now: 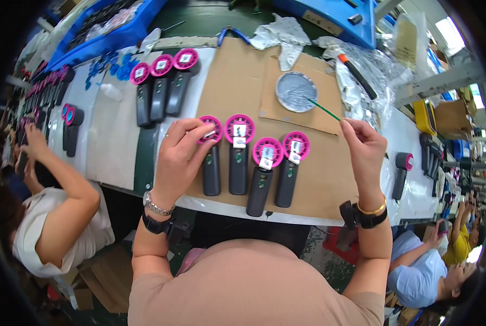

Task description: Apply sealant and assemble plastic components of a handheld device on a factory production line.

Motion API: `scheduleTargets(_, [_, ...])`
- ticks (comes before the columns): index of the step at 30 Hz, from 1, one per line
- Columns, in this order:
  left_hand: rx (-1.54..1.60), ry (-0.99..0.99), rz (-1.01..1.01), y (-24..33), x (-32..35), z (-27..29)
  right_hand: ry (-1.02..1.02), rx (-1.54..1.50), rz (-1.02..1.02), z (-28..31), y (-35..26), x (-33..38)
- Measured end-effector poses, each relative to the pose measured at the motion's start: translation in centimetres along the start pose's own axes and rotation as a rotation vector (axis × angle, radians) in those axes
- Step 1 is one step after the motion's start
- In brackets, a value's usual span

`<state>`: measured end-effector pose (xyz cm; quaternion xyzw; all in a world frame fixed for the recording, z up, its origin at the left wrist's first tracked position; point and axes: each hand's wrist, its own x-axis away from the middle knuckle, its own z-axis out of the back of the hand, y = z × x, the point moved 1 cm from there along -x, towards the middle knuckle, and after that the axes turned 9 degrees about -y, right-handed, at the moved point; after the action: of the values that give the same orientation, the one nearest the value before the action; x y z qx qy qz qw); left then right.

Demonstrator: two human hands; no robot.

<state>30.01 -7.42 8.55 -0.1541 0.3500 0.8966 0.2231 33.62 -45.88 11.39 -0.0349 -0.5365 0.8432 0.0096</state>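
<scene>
Four dark grey handheld fans with pink round heads lie on a cardboard sheet [319, 179] in front of me. My left hand [182, 157] is closed at the pink head of the leftmost fan [211, 171], pinching a small silvery piece [210, 133] there. The other fans, a second [238, 171], a third [259, 190] and a fourth [286, 185], bear small silvery rectangles on their heads. Between thumb and fingers, my right hand [367, 146] grips a thin green stick [325, 110]. Its far tip reaches into a round dish [296, 76] of grey, shiny material.
Three more pink-headed fans [159, 95] stand together at the back left. Blue bins [104, 35] and a crumpled silvery sheet [281, 41] lie beyond. An orange-and-black tool [358, 76] is right of the dish. Co-workers [63, 217] sit on both sides.
</scene>
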Motion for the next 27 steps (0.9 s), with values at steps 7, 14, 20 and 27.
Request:
scheduleTargets(7, [0.174,-0.050,0.113,0.0,0.2,-0.7,0.035,0.113,0.067,0.0,1.9,-2.3])
scheduleTargets(14, [0.027,-0.061,0.001,0.6,-0.3,-0.4,0.061,0.192,0.147,-0.8,2.5,-4.0])
scheduleTargets(20, [0.001,-0.078,-0.015,0.6,0.0,0.0,0.020,0.189,0.164,-1.1,2.7,-4.4])
scheduleTargets(27, [-0.042,-0.079,-0.052,0.8,0.0,0.4,-0.033,0.094,0.116,-1.0,3.7,-4.9])
